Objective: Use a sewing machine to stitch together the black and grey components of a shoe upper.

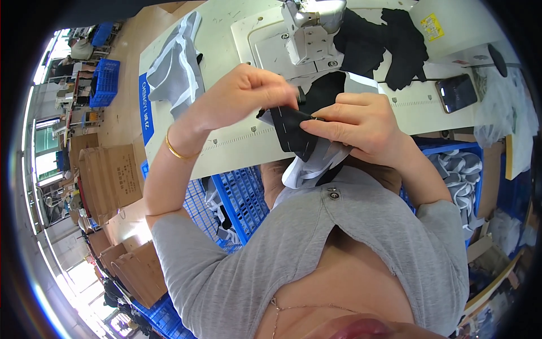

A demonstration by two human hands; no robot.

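A black cloth piece (289, 134) with short white stitch marks is held over the table's front edge, with grey and white cloth (320, 161) hanging below it. My right hand (364, 124) grips the black cloth from the right, thumb and fingers pinched at its upper edge. Just above the cloth's left side, my left hand (254, 93) has its fingers drawn together, slightly blurred; whatever is between them cannot be made out. A small dark object (301, 95) shows beside those fingertips. Behind both hands stands the sewing machine head (313, 37).
Grey and white cut cloth (179, 62) lies at the table's left, black cloth pieces (389, 45) at its back right. A phone (456, 93) rests near the right edge. Below the table are a blue basket (240, 198) and a blue crate (480, 155) holding cloth.
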